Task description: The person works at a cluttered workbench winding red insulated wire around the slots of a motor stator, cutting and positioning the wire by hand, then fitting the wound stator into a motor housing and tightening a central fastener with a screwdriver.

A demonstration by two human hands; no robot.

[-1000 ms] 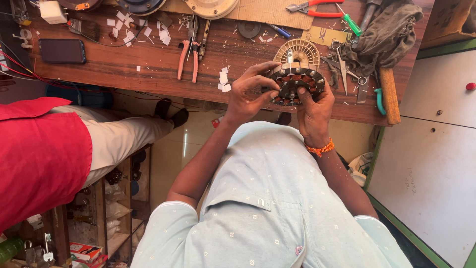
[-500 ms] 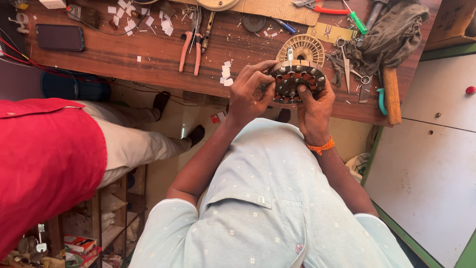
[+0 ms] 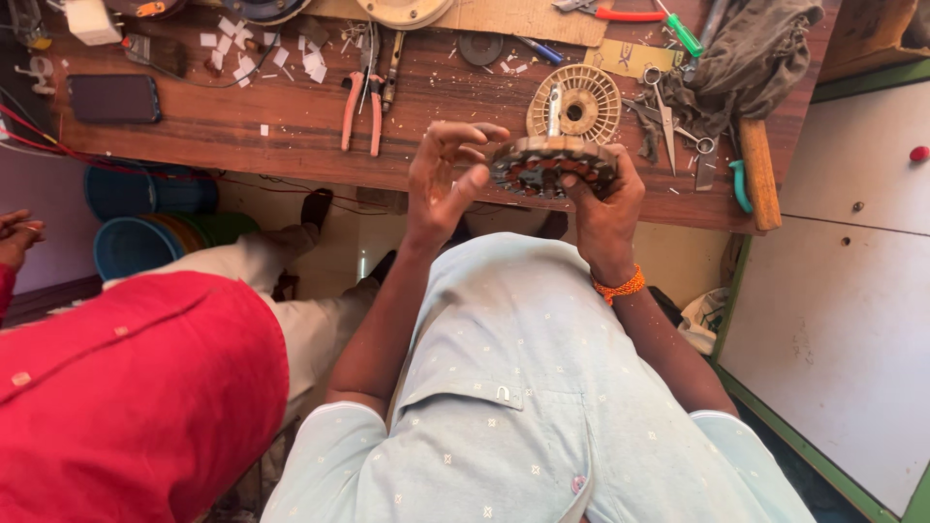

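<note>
Head view showed your right hand (image 3: 605,199) gripping the wound stator (image 3: 554,165) edge-up above the table (image 3: 291,136), exposing its coils. Your left hand (image 3: 446,179), open at nine o'clock, touched its rim, fingers spread.

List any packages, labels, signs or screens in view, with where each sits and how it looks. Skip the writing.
Phone: far left of the wooden bench, flat, a dark rectangle, screen off.
White box: top left corner of the bench, small and blocky.
Yellowish card: top of the bench beyond the round cream grille, flat, with dark printing.
No signs visible.
</note>
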